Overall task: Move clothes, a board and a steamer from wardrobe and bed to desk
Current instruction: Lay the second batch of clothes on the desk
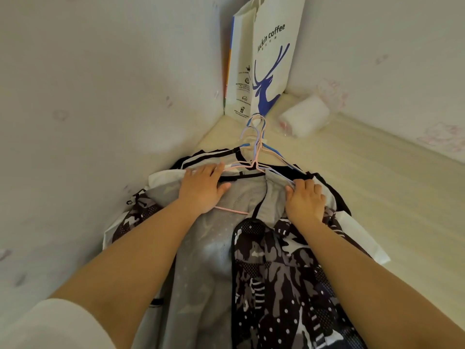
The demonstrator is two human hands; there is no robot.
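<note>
Stack of hung clothes [254, 248] lying flat on worktop [377, 185]. Left hand [201, 190] spread open, pressing the collar area down; right hand [304, 200] curled on the grey fabric edge. Hanger hooks [255, 132] bunched just beyond both hands, probably for one grab.

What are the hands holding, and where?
The left hand lies flat on the clothes near the hangers. The right hand pinches the grey collar edge.
</note>
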